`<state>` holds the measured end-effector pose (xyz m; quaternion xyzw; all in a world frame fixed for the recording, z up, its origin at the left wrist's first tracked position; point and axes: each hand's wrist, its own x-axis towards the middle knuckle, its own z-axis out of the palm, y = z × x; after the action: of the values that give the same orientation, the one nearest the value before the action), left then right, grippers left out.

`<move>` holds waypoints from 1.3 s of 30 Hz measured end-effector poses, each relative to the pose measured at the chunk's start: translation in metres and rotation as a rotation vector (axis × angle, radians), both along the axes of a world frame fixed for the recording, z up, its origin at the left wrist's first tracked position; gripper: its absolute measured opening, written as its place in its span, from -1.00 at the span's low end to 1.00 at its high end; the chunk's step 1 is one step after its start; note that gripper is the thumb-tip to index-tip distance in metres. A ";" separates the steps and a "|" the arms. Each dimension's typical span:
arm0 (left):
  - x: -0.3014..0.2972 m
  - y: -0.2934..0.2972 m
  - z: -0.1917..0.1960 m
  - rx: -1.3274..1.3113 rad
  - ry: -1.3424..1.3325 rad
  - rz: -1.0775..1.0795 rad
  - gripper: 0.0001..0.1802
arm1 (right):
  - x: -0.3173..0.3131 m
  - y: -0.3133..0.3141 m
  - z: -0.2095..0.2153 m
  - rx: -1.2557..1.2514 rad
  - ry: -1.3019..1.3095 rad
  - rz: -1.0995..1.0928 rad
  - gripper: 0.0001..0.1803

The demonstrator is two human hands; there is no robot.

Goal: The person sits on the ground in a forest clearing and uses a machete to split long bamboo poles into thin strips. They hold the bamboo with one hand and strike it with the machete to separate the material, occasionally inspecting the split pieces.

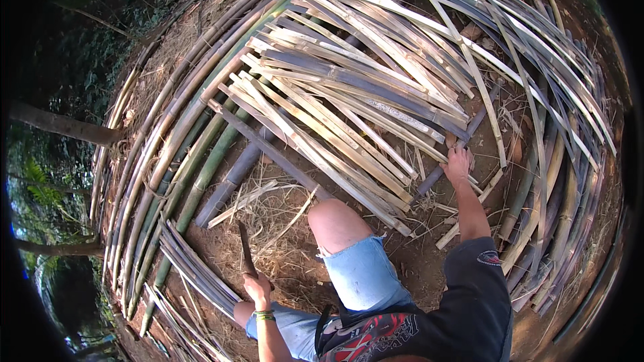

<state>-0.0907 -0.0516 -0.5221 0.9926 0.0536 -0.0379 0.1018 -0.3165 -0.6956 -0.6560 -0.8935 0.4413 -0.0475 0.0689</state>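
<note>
My left hand [257, 289] is low in the view, beside my left leg, closed around the handle of a machete [246, 248]. Its dark blade points up and away from me, over pale shavings [268, 218] on the ground. Stretched out to the right, my right hand [459, 163] is at the near right ends of a pile of split bamboo strips [349, 87]. Its fingers are closed at the end of a bamboo strip and partly hide it. A dark bamboo pole [477, 121] lies under the strips beside that hand.
Long bamboo poles [194, 87] curve along the left. More poles and strips [550, 181] lie to the right. A dark pole [275, 153] runs toward my bent knee [339, 224]. Dark strips [194, 268] lie beyond my left hand, and trees [64, 124] stand far left.
</note>
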 end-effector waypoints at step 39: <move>-0.006 0.010 -0.011 -0.089 -0.075 0.050 -0.69 | -0.029 0.267 0.207 0.780 -0.513 0.182 -0.64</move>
<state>-0.0966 -0.0420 -0.5330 0.9862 0.0726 -0.0005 0.1486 -0.3454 -0.4286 -0.4490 -0.7954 0.3147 -0.0910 0.5100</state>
